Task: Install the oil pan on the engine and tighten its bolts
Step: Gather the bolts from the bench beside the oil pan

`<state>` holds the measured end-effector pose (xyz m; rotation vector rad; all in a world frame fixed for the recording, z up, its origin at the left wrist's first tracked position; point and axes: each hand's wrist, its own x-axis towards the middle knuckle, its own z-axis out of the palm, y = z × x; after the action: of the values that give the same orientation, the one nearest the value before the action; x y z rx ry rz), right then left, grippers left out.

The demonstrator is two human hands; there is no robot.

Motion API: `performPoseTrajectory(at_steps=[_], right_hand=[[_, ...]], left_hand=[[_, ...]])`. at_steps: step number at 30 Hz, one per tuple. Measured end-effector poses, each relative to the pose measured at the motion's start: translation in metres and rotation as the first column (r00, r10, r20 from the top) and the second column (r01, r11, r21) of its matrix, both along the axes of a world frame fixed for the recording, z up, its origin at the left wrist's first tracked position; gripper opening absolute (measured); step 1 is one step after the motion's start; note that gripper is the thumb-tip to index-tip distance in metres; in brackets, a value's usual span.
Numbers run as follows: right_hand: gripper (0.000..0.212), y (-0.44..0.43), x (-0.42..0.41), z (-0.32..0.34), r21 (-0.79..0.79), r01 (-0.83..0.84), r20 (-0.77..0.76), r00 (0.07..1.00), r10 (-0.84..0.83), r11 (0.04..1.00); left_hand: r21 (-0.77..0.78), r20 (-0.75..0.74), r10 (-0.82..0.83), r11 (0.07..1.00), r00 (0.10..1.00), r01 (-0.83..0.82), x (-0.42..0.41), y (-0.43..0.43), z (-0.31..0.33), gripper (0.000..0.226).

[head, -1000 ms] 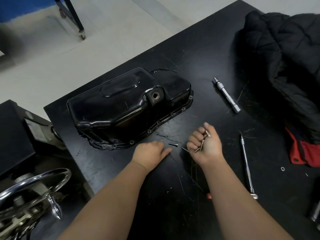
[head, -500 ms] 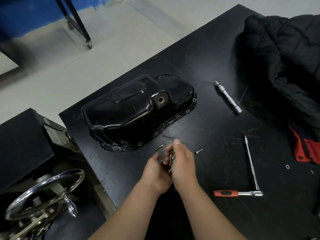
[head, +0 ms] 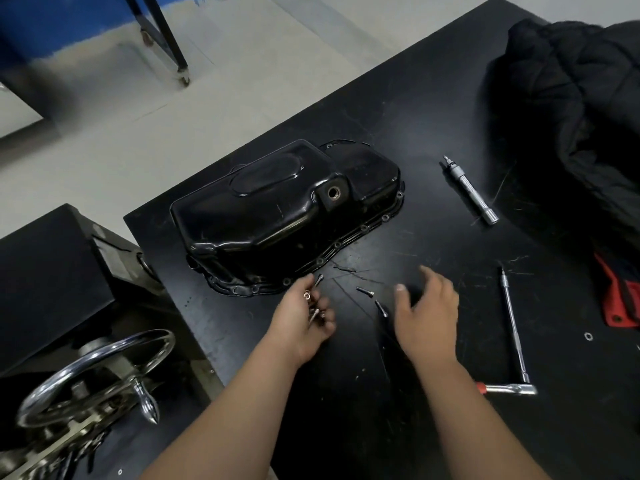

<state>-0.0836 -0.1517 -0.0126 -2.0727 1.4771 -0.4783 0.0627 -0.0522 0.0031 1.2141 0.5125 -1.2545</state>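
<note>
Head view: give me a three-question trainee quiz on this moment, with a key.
1. True or false: the oil pan rests on the black table.
2. Which of the hands holds bolts? A: left hand. B: right hand. C: neither.
3. Fill in: the ratchet lying to the right of the right hand has a ___ handle.
Key: 1 true; 2 A; 3 red.
</note>
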Motion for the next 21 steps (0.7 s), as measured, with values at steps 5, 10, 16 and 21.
performPoseTrajectory(at_steps=[5, 10, 16, 21], right_hand=[[0.052, 0.014, 0.015, -0.032, -0.02, -0.369, -0.335, 0.878, 0.342, 0.929], [0.021, 0.01, 0.038, -0.037, -0.116, -0.535, -0.335, 0.814, 0.474, 0.837], [0.013, 0.008, 0.037, -0.034, -0.289, -0.635, -0.324, 0.769, 0.551, 0.716], [0.008, 0.003, 0.036, -0.035, -0.218, -0.583, -0.281, 0.805, 0.522, 0.783]], left_hand=[[0.509, 0.674, -0.541, 0.834, 0.504, 0.214, 0.014, 0.018, -0.02, 0.049], [0.765, 0.643, -0.762, 0.634, -0.079, 0.108, 0.017, 0.024, -0.028, 0.038], [0.895, 0.441, -0.851, 0.443, -0.285, 0.061, 0.025, 0.003, -0.036, 0.037], [0.937, 0.313, -0.83, 0.35, -0.461, 0.005, 0.026, -0.009, -0.044, 0.029]])
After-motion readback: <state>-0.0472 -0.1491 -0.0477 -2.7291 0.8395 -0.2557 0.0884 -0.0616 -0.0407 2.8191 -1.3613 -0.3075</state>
